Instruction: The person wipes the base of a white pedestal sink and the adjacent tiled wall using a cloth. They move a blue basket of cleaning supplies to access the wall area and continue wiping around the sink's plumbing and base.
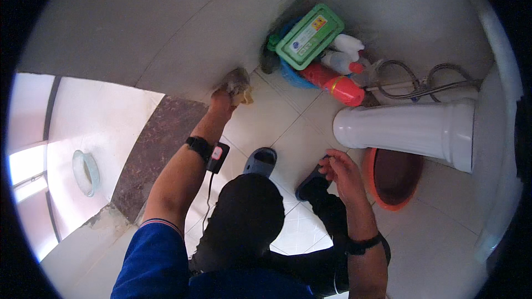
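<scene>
Low against the wall, my left hand [223,100] reaches to a crumpled yellowish cloth [242,96] near the tiled floor [272,120]. Grey, blurred material lies beside the fingers, and what it is cannot be told. The fingers are partly hidden behind the hand and cloth. My right hand [341,169] hangs over my right knee side with its fingers loosely curled, near the white ceramic pedestal [403,128]; nothing shows in it. Both wrists wear black bands, and a small black box [218,158] on a cable hangs at the left one.
In the corner stand a green plastic box [309,36], a red bottle [338,87] and white bottles [348,45]. Braided hoses [415,87] run above the pedestal. An orange-rimmed basin [372,178] leans beside it. At left are a dark stone sill [156,141] and a pale green ring-shaped object [86,173].
</scene>
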The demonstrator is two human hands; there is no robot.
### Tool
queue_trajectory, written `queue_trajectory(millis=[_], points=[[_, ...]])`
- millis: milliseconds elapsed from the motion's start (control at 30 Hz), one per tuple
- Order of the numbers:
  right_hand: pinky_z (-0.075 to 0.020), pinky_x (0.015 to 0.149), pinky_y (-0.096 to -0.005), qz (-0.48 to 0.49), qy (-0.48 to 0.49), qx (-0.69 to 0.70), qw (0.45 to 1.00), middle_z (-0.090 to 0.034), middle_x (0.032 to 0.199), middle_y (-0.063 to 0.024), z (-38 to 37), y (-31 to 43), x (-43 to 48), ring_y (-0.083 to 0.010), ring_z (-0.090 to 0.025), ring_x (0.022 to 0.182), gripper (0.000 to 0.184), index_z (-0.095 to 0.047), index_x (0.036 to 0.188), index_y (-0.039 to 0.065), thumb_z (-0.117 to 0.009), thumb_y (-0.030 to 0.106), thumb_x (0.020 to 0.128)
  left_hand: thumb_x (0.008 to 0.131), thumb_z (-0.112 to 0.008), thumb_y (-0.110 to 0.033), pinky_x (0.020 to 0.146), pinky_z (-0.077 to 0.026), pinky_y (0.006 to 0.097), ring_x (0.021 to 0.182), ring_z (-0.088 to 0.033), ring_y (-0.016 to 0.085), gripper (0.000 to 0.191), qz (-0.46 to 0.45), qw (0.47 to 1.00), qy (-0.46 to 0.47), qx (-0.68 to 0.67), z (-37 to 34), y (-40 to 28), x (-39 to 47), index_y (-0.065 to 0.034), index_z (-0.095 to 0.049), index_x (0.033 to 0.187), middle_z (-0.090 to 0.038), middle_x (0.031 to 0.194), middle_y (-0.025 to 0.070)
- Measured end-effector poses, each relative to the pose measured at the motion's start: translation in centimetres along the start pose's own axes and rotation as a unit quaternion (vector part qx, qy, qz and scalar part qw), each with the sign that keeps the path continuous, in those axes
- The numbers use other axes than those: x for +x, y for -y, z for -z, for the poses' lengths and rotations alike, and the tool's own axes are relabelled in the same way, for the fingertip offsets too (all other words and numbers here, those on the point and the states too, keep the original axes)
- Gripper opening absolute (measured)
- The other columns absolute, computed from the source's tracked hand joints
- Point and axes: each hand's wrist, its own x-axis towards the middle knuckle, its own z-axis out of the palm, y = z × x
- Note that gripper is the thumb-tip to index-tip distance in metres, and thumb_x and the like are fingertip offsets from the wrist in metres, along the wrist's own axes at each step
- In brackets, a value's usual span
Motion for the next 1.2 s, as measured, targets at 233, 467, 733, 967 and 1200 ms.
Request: queue_trajectory(millis=[233, 467, 733, 967, 1200], points=[[-0.0493, 0.075, -0.0319, -0.014, -0.066, 0.091, 0.994, -0.072, 0.11, -0.0095, 3.1, -0.1, 9.3, -0.0172, -0.067, 0.088, 0.046, -0.058, 0.131, 0.008, -0.064, 0.041, 0.1, 0.083, -0.079, -0.03, 0.098, -0.054, 0.0466, 0.116, -0.064, 0.04, 0.069, -0.047, 0.905, 0.038, 0.421, -3.6, -5.0, 6.6, -0.01, -0.053, 0.144, -0.06, 0.134, 0.0214], [-0.051, 0.079, -0.0342, -0.017, -0.027, 0.243, 0.969, -0.069, 0.122, -0.0071, 3.1, 0.5, 20.0, -0.0221, -0.066, 0.102, 0.041, -0.06, 0.128, 0.015, -0.069, 0.039, 0.096, 0.091, -0.073, -0.024, 0.1, -0.054, 0.0449, 0.116, -0.065, 0.037, 0.066, 0.048, 0.979, 0.033, -0.194, -0.3, -5.3, 1.3, -0.0047, -0.044, 0.148, -0.064, 0.133, 0.0188], [-0.0529, 0.083, -0.0371, 0.025, 0.054, 0.401, 0.914, -0.068, 0.124, -0.0061, 3.5, 0.4, 25.0, -0.0245, -0.065, 0.103, 0.041, -0.063, 0.125, 0.017, -0.072, 0.039, 0.092, 0.11, -0.047, -0.025, 0.099, -0.056, 0.0413, 0.119, -0.066, 0.027, 0.037, 0.197, 0.864, 0.065, -0.458, 1.9, -8.3, -0.7, -0.0055, -0.052, 0.141, -0.066, 0.13, 0.0116], [-0.0519, 0.085, -0.0379, 0.086, 0.021, 0.231, 0.969, -0.066, 0.124, -0.0038, 3.3, -2.9, 24.5, -0.0236, -0.063, 0.106, 0.04, -0.061, 0.128, 0.019, -0.068, 0.04, 0.095, 0.111, -0.043, -0.031, 0.099, -0.057, 0.043, 0.117, -0.067, 0.028, 0.04, 0.222, 0.829, 0.082, -0.506, 1.7, -6.4, 0.0, -0.0037, -0.055, 0.138, -0.067, 0.129, 0.0125], [-0.0509, 0.094, -0.0396, 0.035, -0.007, 0.34, 0.94, -0.06, 0.135, -0.0095, 3.7, -7.1, 18.7, -0.0253, -0.06, 0.115, 0.046, -0.051, 0.141, 0.012, -0.063, 0.031, 0.1, 0.111, -0.041, -0.031, 0.094, -0.059, 0.0425, 0.111, -0.07, 0.028, 0.041, 0.245, 0.858, 0.067, -0.447, 0.8, -6.2, -0.2, -0.0033, -0.055, 0.138, -0.069, 0.124, 0.0125]])
